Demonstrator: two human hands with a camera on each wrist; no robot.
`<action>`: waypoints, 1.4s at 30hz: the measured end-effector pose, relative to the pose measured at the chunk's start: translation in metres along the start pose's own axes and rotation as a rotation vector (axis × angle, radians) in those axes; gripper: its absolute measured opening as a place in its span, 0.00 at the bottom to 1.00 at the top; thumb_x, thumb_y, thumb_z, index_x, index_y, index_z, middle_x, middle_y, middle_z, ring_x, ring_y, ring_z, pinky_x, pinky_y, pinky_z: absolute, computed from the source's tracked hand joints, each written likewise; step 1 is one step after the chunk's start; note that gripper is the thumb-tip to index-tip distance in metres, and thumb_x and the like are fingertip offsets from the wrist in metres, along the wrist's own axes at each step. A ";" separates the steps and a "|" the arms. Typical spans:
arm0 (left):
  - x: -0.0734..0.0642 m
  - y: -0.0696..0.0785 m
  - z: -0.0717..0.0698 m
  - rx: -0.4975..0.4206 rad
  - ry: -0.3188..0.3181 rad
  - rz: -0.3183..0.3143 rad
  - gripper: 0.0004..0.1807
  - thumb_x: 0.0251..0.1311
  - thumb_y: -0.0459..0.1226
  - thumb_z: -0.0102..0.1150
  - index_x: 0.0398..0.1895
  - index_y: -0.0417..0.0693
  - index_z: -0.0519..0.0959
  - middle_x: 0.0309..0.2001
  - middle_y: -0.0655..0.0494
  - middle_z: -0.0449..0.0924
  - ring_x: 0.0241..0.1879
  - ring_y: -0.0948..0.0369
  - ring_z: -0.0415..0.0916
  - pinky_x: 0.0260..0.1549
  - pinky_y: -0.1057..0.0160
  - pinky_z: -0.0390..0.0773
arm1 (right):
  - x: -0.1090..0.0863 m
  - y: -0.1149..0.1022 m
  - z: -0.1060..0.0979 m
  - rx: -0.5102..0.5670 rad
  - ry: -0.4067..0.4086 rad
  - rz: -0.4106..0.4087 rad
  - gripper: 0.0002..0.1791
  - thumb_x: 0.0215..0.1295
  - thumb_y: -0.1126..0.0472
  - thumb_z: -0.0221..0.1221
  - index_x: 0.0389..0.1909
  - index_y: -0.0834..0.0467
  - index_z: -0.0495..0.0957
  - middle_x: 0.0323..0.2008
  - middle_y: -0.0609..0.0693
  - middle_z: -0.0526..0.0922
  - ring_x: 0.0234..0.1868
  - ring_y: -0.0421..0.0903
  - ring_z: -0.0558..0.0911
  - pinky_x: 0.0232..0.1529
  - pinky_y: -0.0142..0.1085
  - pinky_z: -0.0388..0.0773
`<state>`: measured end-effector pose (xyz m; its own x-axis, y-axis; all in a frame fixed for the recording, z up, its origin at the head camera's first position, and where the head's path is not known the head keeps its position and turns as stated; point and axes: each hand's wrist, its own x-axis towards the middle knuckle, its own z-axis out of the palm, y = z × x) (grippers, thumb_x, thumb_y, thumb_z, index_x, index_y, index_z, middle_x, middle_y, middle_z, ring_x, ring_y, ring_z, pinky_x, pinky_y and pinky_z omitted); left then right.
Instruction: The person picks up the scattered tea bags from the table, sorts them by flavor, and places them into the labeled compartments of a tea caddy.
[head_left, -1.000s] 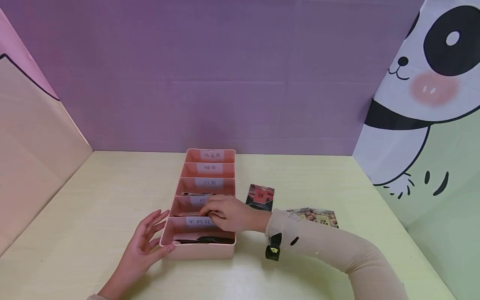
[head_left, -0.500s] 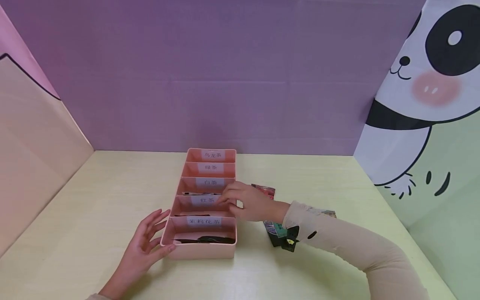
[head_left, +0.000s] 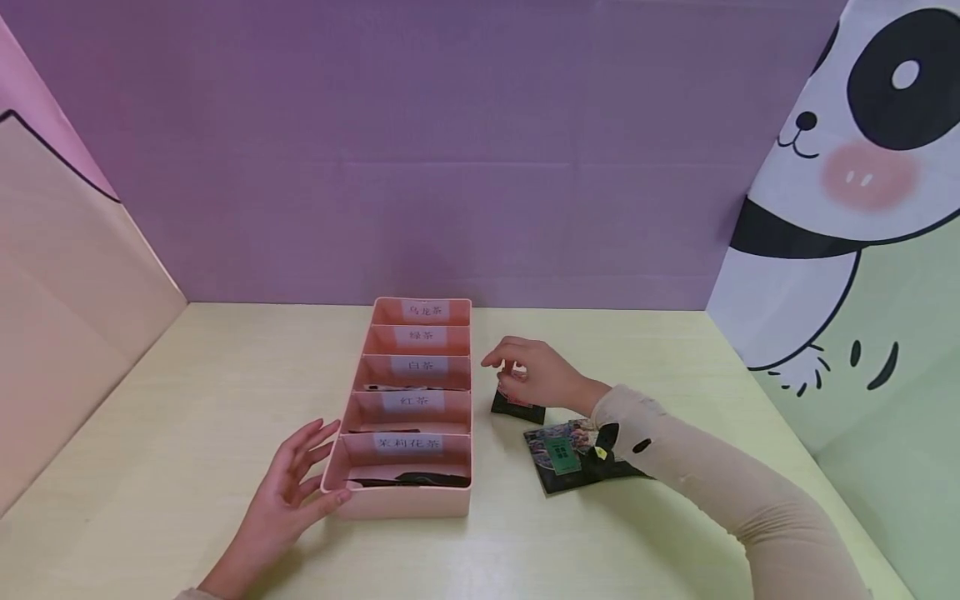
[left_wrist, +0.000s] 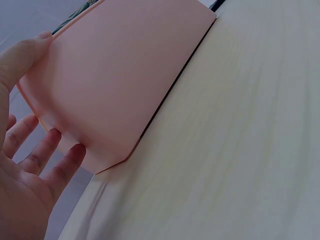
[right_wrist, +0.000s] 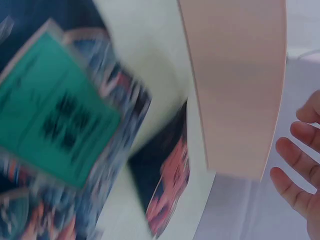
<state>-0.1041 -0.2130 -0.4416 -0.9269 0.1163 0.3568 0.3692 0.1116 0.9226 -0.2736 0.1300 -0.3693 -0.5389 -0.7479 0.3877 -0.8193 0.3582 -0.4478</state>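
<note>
Our L hand touches the box at its near-left corner, relaxed, not clenched, thumb on the rim; light pressure should be enough to steady it. Our R hand hovers w/ loosely bent fingers, grasping nothing, over the red-labelled packet, which lies on the table to the right of the box. B/c this packet looks thin & flat, we'd better pinch its edge, w/o pushing the green-labelled packet nearby.
</note>
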 end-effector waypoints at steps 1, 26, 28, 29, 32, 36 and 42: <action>0.000 0.000 0.000 0.002 0.001 -0.002 0.47 0.56 0.19 0.63 0.76 0.46 0.53 0.69 0.71 0.65 0.62 0.74 0.66 0.53 0.77 0.72 | -0.001 0.004 -0.001 -0.008 -0.009 0.026 0.14 0.63 0.72 0.58 0.50 0.61 0.81 0.41 0.50 0.81 0.35 0.42 0.76 0.33 0.37 0.79; 0.000 0.002 0.001 0.001 0.009 -0.004 0.46 0.55 0.19 0.64 0.75 0.45 0.54 0.68 0.70 0.66 0.61 0.73 0.66 0.53 0.77 0.71 | -0.022 0.052 -0.002 -0.028 -0.322 0.554 0.58 0.53 0.51 0.75 0.76 0.64 0.50 0.54 0.59 0.72 0.55 0.56 0.70 0.58 0.53 0.71; 0.000 0.002 0.001 0.002 0.010 -0.006 0.46 0.55 0.19 0.64 0.75 0.45 0.53 0.68 0.70 0.65 0.61 0.74 0.66 0.53 0.77 0.71 | -0.021 0.053 0.000 -0.005 -0.305 0.549 0.56 0.52 0.54 0.76 0.74 0.66 0.53 0.50 0.58 0.74 0.50 0.53 0.73 0.54 0.50 0.74; -0.001 0.002 0.001 0.004 0.011 -0.006 0.46 0.55 0.19 0.64 0.75 0.46 0.54 0.68 0.70 0.65 0.61 0.74 0.66 0.53 0.77 0.71 | -0.020 0.054 0.000 0.013 -0.296 0.549 0.54 0.51 0.56 0.76 0.74 0.66 0.54 0.48 0.57 0.75 0.47 0.52 0.74 0.53 0.48 0.75; -0.001 0.001 0.001 0.004 0.012 -0.004 0.46 0.55 0.19 0.64 0.75 0.45 0.53 0.68 0.71 0.65 0.61 0.74 0.66 0.53 0.77 0.71 | -0.017 0.054 0.001 0.047 -0.270 0.547 0.49 0.50 0.61 0.77 0.69 0.69 0.61 0.48 0.58 0.74 0.44 0.50 0.77 0.51 0.45 0.77; -0.001 0.000 0.001 0.007 0.011 -0.004 0.47 0.55 0.19 0.64 0.75 0.45 0.53 0.68 0.71 0.65 0.61 0.74 0.66 0.53 0.77 0.72 | -0.016 0.056 0.002 0.045 -0.235 0.555 0.43 0.49 0.65 0.77 0.63 0.71 0.66 0.49 0.60 0.71 0.46 0.51 0.76 0.52 0.44 0.77; -0.001 0.001 0.000 0.010 0.010 0.000 0.47 0.55 0.19 0.65 0.75 0.45 0.54 0.68 0.71 0.65 0.61 0.74 0.66 0.53 0.77 0.71 | -0.016 0.058 0.001 0.071 -0.167 0.584 0.37 0.51 0.70 0.73 0.62 0.71 0.70 0.49 0.62 0.72 0.48 0.55 0.78 0.44 0.42 0.82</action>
<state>-0.1030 -0.2128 -0.4406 -0.9276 0.1068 0.3580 0.3696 0.1216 0.9212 -0.3125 0.1618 -0.4025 -0.8523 -0.5187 -0.0668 -0.3798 0.7017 -0.6028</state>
